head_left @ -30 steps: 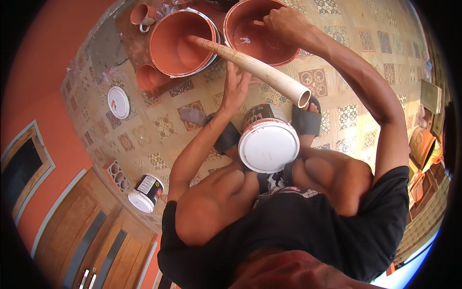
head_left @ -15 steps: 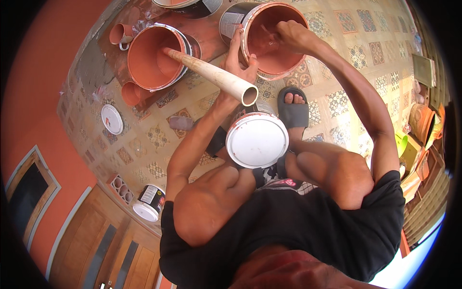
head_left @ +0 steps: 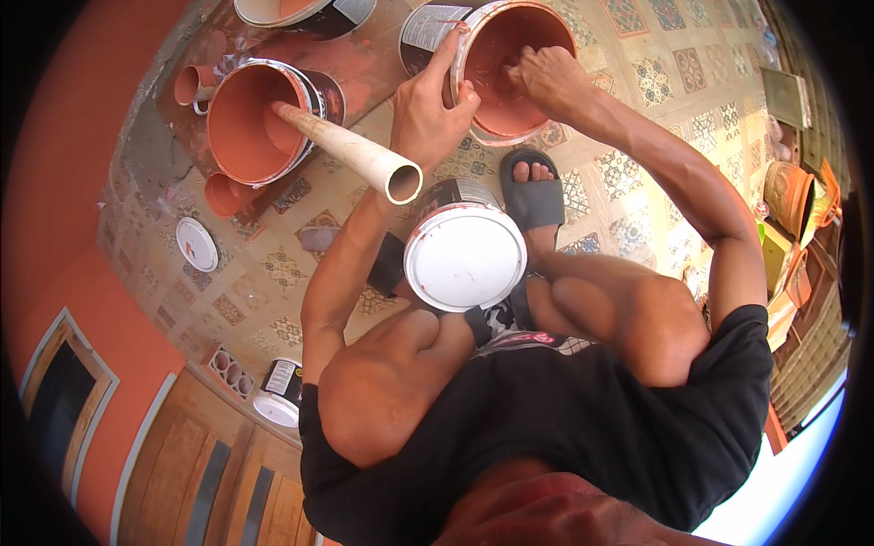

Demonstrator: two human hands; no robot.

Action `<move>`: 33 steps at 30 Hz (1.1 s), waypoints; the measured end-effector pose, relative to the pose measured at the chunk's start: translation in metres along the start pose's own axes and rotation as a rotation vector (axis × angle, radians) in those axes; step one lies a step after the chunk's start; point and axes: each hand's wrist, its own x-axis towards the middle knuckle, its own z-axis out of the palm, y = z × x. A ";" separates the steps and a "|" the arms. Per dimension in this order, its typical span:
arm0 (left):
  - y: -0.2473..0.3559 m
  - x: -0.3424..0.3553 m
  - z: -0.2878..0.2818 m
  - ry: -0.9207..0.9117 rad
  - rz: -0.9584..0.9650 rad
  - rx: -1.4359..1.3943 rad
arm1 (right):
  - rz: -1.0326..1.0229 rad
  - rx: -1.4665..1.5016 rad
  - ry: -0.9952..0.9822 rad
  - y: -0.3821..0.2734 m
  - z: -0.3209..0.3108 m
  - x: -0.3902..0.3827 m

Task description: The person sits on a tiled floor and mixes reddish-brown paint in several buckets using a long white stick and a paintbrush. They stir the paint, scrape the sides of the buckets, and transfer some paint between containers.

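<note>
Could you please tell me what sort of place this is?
Probably a house's porch or terrace: patterned floor tiles, wooden doors beside an orange wall, and bright daylight at the lower right.

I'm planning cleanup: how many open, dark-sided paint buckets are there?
3: the right bucket, touched by the left hand; the left bucket, pipe inside; the top bucket, partly out of view. Others may be hidden.

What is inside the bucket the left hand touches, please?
Reddish-orange paint coats the bucket; the right hand reaches in. Anything it holds, and the surface beneath, is covered.
</note>
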 end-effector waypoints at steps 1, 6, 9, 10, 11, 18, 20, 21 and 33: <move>0.001 -0.002 0.001 -0.019 -0.009 0.007 | -0.034 -0.045 0.012 -0.004 0.006 0.000; 0.006 -0.002 0.004 -0.008 0.031 0.020 | -0.083 0.103 0.032 0.004 0.012 0.017; 0.004 -0.001 0.002 -0.028 -0.025 0.024 | 0.010 0.342 -0.035 0.015 -0.001 0.025; 0.003 0.000 -0.001 -0.015 -0.009 0.025 | 0.039 0.450 -0.052 0.016 -0.006 0.025; 0.002 0.000 -0.002 -0.001 0.002 0.018 | 0.035 0.462 -0.032 0.021 -0.011 0.026; -0.003 -0.001 -0.003 -0.051 -0.006 -0.016 | 0.215 0.620 -0.565 0.041 -0.020 0.034; -0.003 0.001 -0.003 -0.042 -0.025 -0.044 | 0.135 0.398 -0.420 0.041 -0.020 0.034; -0.002 0.001 -0.003 -0.045 -0.030 -0.035 | 0.105 0.252 -0.397 0.039 -0.021 0.034; -0.013 0.009 -0.008 -0.009 -0.048 -0.002 | -0.063 -0.134 -0.040 0.007 -0.014 -0.012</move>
